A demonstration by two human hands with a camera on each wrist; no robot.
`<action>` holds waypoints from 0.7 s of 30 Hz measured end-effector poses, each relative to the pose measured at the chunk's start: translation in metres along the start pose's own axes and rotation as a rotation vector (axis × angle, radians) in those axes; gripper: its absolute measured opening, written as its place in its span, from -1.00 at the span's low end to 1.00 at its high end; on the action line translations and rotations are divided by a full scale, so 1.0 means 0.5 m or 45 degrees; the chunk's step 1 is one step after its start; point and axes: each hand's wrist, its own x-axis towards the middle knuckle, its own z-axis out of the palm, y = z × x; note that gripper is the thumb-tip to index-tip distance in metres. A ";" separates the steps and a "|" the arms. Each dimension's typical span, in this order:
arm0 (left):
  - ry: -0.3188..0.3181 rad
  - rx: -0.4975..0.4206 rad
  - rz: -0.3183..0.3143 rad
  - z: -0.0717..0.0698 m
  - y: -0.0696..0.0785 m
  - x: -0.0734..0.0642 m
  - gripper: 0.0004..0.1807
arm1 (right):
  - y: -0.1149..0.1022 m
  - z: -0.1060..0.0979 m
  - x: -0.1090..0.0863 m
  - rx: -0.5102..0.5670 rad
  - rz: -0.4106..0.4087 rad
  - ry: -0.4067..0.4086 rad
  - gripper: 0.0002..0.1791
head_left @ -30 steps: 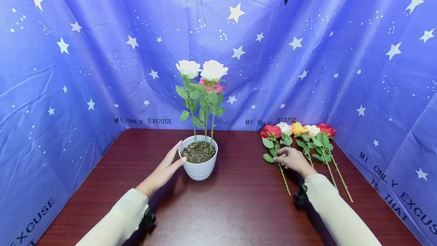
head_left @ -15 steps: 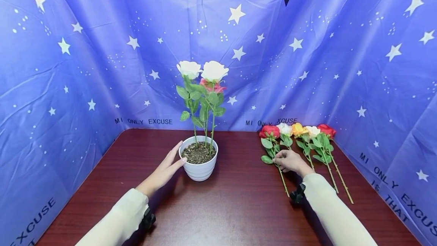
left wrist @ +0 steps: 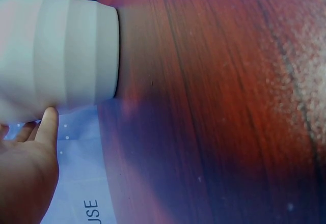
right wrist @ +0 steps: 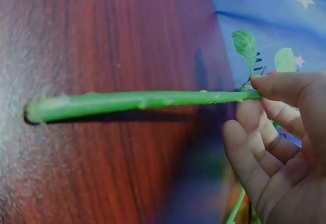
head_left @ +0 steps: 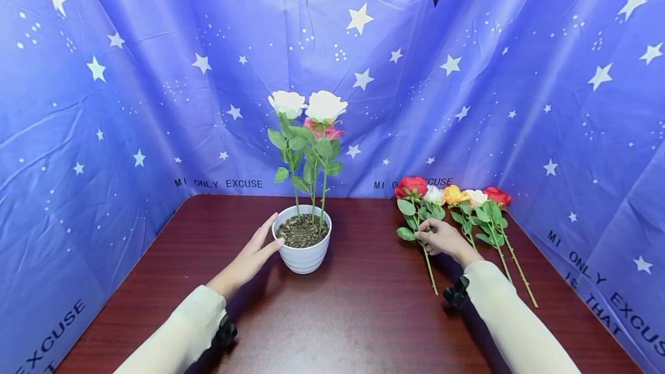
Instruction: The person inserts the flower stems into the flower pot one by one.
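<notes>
My left hand (head_left: 254, 255) rests against the left side of a white ribbed flowerpot (head_left: 305, 260), thumb and fingers spread straight along its wall. Dark soil (head_left: 302, 232) fills the pot, and two white roses (head_left: 325, 107) and a pink-red rose (head_left: 323, 130) stand upright in it. On the right, my right hand (head_left: 444, 240) pinches the stem of a red rose (head_left: 412, 187) between thumb and fingertips. In the right wrist view the bare green stem (right wrist: 142, 101) points away from the pinch, close over the table, with leaves (right wrist: 245, 48) beyond the thumb.
Beside the held rose lie a white rose (head_left: 434, 194), an orange-yellow rose (head_left: 455, 194), a cream rose (head_left: 475, 198) and another red rose (head_left: 497, 197), stems toward me. A blue star-printed cloth (head_left: 291, 27) hangs around the back and sides of the dark red wooden table (head_left: 322, 328).
The red rose's head has risen off the table in my right hand, after the fingers slid slightly left along its stem. My left hand and the pot stay where they were.
</notes>
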 end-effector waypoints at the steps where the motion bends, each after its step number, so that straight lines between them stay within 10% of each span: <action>1: 0.000 -0.003 0.001 0.000 0.000 0.000 -0.23 | -0.003 -0.001 0.000 0.001 -0.008 0.005 -0.72; 21: 0.009 -0.019 0.004 0.002 0.008 0.000 -0.25 | -0.084 -0.005 -0.007 -0.054 -0.270 0.120 -0.70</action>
